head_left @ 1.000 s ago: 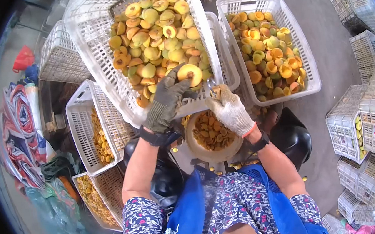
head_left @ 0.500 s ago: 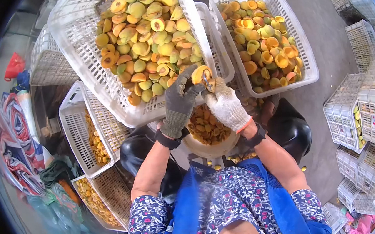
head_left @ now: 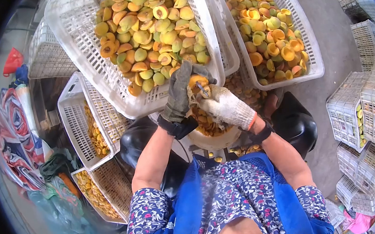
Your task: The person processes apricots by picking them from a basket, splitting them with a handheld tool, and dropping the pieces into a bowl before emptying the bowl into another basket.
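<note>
My left hand [head_left: 179, 95], in a dark grey glove, is closed around a halved yellow peach [head_left: 198, 79]. My right hand [head_left: 228, 108], in a whitish knitted glove, grips a small metal pitting tool [head_left: 202, 89] whose tip is at the cut face of the fruit. Both hands are close together over a round pale bucket [head_left: 213, 145] with orange peach scraps [head_left: 207, 126] in it. Just beyond my left hand, a large white crate [head_left: 81, 50] holds many halved peaches [head_left: 149, 38], some with stones showing. My fingers partly hide the tool and the fruit.
A white crate [head_left: 314, 53] at upper right holds hollowed peach halves [head_left: 275, 34]. Two more crates [head_left: 72, 115] at left contain orange pieces. Crates are stacked along the right [head_left: 344, 96]. Striped cloth and plastic sheeting [head_left: 63, 217] lie far left.
Both hands have come slightly lower toward the bucket. The peach half has tilted and sits deeper in my left hand, with the tool now against its cut face. The view has shifted slightly.
</note>
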Motion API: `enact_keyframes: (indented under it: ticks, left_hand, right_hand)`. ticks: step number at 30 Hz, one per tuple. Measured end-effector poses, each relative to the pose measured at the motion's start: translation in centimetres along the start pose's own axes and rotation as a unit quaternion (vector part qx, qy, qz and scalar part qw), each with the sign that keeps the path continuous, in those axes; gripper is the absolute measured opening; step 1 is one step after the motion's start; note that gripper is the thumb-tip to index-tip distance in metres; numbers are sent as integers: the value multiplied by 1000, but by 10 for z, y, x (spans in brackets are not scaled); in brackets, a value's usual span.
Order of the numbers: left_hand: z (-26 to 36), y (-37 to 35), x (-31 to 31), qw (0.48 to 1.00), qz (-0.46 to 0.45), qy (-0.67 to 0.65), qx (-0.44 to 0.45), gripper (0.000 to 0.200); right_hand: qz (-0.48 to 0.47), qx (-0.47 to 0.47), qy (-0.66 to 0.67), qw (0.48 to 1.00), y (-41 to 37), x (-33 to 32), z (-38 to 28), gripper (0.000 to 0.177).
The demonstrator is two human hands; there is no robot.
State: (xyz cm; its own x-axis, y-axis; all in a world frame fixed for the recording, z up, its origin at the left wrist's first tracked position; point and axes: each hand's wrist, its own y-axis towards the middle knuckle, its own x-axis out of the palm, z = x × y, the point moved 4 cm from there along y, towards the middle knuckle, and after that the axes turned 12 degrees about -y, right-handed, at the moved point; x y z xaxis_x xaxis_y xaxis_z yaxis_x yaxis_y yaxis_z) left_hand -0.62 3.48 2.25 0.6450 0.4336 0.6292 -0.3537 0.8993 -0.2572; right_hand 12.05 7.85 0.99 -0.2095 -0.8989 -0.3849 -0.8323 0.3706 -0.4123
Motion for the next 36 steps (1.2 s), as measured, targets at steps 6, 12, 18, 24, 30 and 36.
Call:
enact_keyframes:
  ticks: [6, 12, 18, 24, 30, 36]
  left_hand:
    - [-10, -8, -10, 988, -118, 97, 27, 47]
    - [-17, -26, -5, 986, -144, 60, -60, 47]
    - [16, 17, -46, 792, 92, 604, -17, 36]
    - [-34, 88, -37, 489, -84, 867, 42, 24]
    - [-11, 77, -40, 594, -75, 797, -84, 27]
    - [56, 31, 34, 901, -62, 430, -12, 48]
  right_hand:
    - [-11, -84, -24, 996, -7, 16, 7, 38]
    - [-202, -94, 37, 974, -24, 22, 8, 29]
    - [-182, -10, -284, 941, -38, 54, 38, 27]
    - [-105, -59, -244, 962, -33, 30, 21, 34]
    - [-89, -53, -263, 959, -48, 18, 18, 32]
    - [-56, -41, -206, 976, -54, 20, 24, 29]
